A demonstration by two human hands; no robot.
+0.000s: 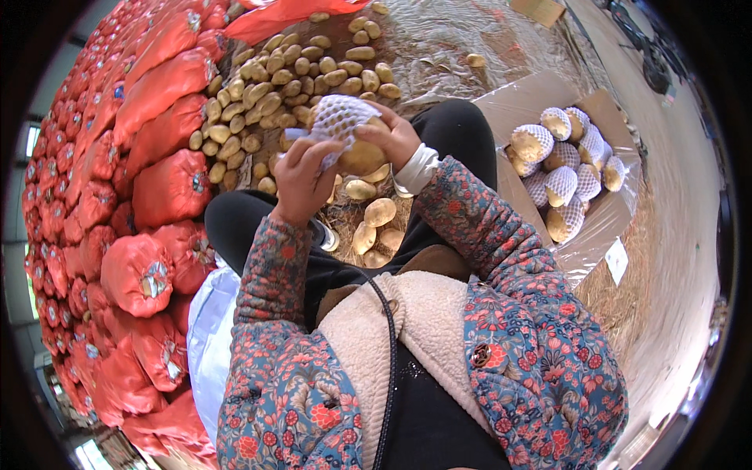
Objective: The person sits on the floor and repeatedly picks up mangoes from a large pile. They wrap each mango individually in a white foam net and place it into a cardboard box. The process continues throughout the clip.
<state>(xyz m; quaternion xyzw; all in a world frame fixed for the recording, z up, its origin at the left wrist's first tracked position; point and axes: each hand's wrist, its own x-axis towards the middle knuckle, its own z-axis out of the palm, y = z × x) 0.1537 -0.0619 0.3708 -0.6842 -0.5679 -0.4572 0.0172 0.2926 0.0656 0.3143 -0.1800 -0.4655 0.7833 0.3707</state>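
Note:
My right hand (393, 138) grips a large potato (361, 157) in front of my knees. A white foam net sleeve (341, 120) lies against the upper side of that potato. The fingers of my left hand (308, 173) pinch the sleeve's left edge. How far the sleeve covers the potato is partly hidden by my fingers. Below my hands, several loose potatoes (380, 212) lie on straw between my legs. A pile of potatoes (270, 104) spreads beyond my left hand. At the right, several potatoes in foam net sleeves (562, 182) fill part of an open cardboard box (523, 202) with a clear plastic liner.
Stacked red mesh sacks (170, 188) rise along the left side. A pale blue-white bag (212, 341) rests beside my left hip. A crumpled ground sheet (446, 41) lies ahead, with a single potato (476, 60) and a cardboard piece (537, 10) on it.

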